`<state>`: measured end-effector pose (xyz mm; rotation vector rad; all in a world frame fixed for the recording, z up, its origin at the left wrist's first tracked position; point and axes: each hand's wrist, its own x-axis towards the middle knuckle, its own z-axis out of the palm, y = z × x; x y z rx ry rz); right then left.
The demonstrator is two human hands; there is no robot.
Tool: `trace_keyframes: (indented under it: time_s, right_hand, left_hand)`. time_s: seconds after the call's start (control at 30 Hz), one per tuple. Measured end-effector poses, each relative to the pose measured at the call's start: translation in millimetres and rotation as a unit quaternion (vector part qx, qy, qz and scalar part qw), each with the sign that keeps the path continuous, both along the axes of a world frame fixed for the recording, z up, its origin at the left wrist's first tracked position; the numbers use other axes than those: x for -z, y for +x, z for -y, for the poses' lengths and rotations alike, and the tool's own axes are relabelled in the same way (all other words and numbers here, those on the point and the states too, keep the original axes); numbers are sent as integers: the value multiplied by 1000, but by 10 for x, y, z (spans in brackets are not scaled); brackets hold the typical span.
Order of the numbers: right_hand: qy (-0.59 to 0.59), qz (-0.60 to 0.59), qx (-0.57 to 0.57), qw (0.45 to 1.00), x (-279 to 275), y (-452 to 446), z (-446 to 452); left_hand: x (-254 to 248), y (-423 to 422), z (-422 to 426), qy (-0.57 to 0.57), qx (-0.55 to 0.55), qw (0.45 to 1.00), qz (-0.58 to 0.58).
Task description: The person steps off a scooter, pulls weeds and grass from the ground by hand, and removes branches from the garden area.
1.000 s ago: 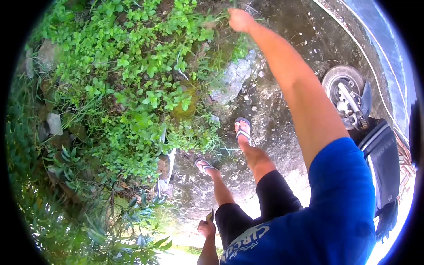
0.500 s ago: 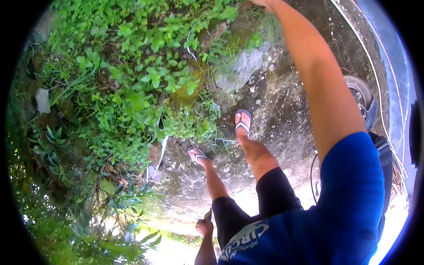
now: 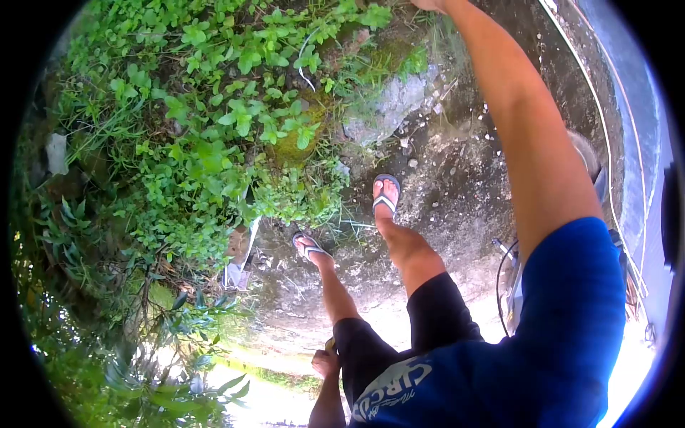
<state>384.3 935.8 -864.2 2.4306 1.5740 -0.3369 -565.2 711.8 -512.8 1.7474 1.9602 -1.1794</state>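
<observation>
My right arm stretches up the right side of the view. Only part of my right hand [image 3: 429, 4] shows at the top edge, beside low grass and bare soil; its fingers are cut off from view. Down by my left thigh, my left hand [image 3: 327, 363] is closed around a small yellowish item [image 3: 330, 344], too small and partly covered to name. Leafy green plants [image 3: 235, 118] spread over the upper left, just short of my right hand. My feet, in flip-flops [image 3: 386, 194], stand on the dirt at the edge of these plants.
A grey rock [image 3: 392, 107] juts from the soil ahead of my feet. Pale hoses or cables [image 3: 596, 96] run along the right, near a wheel [image 3: 585, 151] half behind my arm. A dark cable [image 3: 499, 292] curves beside my hip. Shrub branches [image 3: 185, 314] fill the lower left.
The view has shifted a little, so feet and plants sit slightly further left. My right arm now covers more of the wheel. The yellowish item in my left hand shows more plainly.
</observation>
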Motion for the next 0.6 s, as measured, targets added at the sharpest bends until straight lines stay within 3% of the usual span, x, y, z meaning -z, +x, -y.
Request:
trace_keyframes:
  time_s: [0.07,0.17,0.27,0.37,0.5,0.6]
  right_hand:
    - [115,44,-17,992,229,-82,193]
    - [-147,34,-12,988,265,27,-46]
    - [-78,1,69,995,51,-117,-31]
    - [-63,35,-28,997,-42,-202,37]
    - [-53,17,118,991,-27,-260,134]
    - [-63,88,96,989,66,-209,127]
  left_hand:
    - [-34,-19,-10,9,10,1000,-1]
    - [-37,-140,-31,29,6,1000,3]
    - [-164,-192,-65,5,5,998,-63]
    - [-163,-177,-127,-4,-20,997,-79]
    - [-217,-245,-31,42,-28,997,-51]
    - [-222,-272,54,42,-46,996,-58]
